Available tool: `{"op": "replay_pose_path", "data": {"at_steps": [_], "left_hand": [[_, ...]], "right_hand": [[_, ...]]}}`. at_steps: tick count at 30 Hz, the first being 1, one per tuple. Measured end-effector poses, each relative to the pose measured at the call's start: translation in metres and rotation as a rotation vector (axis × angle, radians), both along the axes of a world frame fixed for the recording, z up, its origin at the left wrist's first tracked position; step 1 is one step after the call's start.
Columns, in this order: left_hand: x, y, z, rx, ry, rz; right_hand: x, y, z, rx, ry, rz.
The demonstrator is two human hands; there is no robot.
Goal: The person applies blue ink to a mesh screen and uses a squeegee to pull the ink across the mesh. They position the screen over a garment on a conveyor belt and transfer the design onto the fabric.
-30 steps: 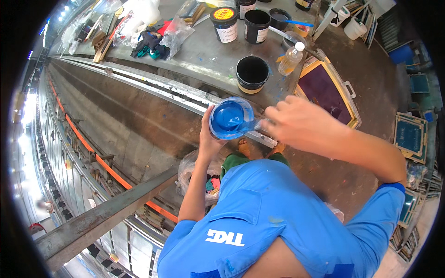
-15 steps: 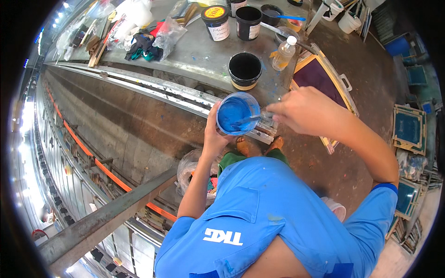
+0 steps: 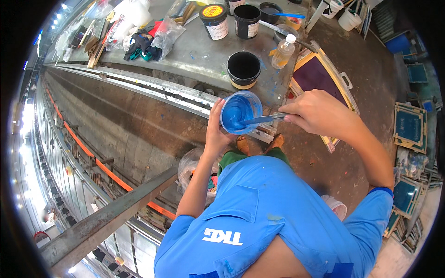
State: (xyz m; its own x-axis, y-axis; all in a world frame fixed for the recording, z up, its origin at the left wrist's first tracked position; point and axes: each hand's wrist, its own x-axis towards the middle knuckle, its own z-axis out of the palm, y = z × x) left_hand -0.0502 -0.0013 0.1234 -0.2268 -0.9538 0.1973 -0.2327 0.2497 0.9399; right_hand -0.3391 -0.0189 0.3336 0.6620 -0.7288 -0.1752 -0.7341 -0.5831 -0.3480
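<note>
My left hand is wrapped round a clear plastic cup, tilted so that its mouth shows. Thick blue paint coats the inside of the cup, with swirl marks on its surface. My right hand grips the handle of a spatula, whose flat, paint-smeared blade reaches over the cup's rim into the paint. Just beyond the cup, on the table, stands an open black tub with a dark inside. A clear bottle with a white cap stands to its right.
On the grey table are a lidded black tub, another open black tub, rags and plastic bags. A wood-framed screen leans at the table's right. A metal beam crosses the lower left.
The spatula's blade has swung, its handle now showing more clearly outside the cup. My right hand has shifted slightly right and down; the cup has moved a little right.
</note>
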Motion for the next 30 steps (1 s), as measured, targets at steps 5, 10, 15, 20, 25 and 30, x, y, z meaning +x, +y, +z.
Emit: {"op": "replay_pose_path", "data": {"at_steps": [5,10,15,20,25,30], "left_hand": [[-0.009,0.008,0.010,-0.006,-0.077,0.018],[-0.019,0.017,-0.001,-0.005,-0.106,-0.012],[-0.022,0.014,0.004,0.009,-0.073,-0.014],[-0.021,0.008,-0.015,0.045,-0.002,-0.033],[-0.024,0.004,-0.026,0.131,0.069,-0.139],[-0.014,-0.005,-0.026,0.164,0.135,-0.234]], "right_hand": [[-0.012,0.002,-0.010,-0.035,0.088,-0.123],[-0.012,0.014,-0.015,-0.015,-0.004,-0.127],[-0.016,0.022,-0.009,0.010,0.183,-0.156],[-0.016,0.025,-0.006,-0.014,-0.031,-0.236],[0.010,0.010,0.005,-0.259,0.165,-0.099],[0.047,0.018,0.028,-0.201,0.131,0.247]]}}
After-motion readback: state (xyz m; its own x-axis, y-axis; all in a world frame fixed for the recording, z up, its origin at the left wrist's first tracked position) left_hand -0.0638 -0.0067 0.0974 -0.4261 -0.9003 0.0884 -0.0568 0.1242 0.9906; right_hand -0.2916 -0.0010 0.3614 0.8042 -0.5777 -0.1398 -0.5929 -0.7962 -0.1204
